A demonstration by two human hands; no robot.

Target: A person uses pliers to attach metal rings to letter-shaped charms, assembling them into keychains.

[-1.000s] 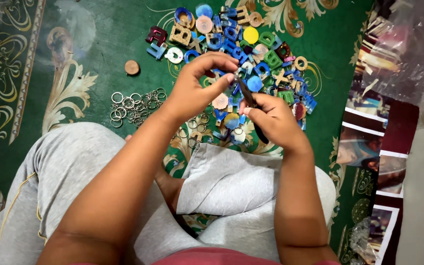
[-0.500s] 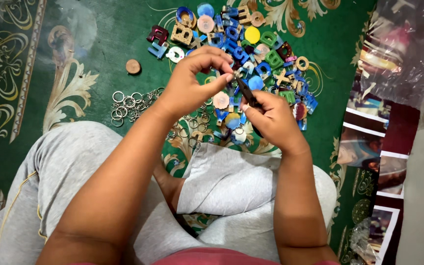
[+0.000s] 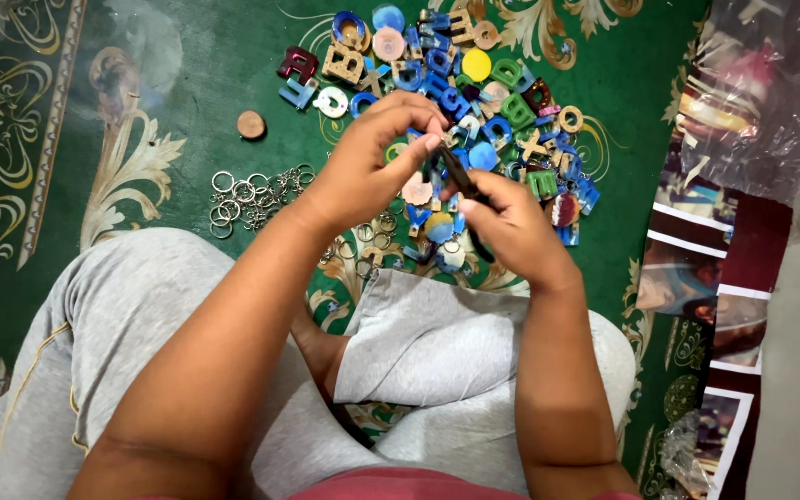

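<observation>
Both hands barely shift: left hand (image 3: 363, 171) still pinches a small piece, right hand (image 3: 511, 227) grips dark slim pliers (image 3: 460, 181), colourful resin letter charms (image 3: 474, 83) at twelve o'clock.

Letter pieces (image 3: 474, 83) heaped on the carpet (image 3: 187, 83) beyond both hands — metal rings (image 3: 252, 196) to their left, a round disc (image 3: 251, 124) behind those. Plastic-wrapped prints (image 3: 733, 185) along the right edge.

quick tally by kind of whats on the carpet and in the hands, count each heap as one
heap of coloured charms: 1
pile of metal rings: 1
lone wooden disc: 1
dark tool in the right hand: 1
total: 4
</observation>
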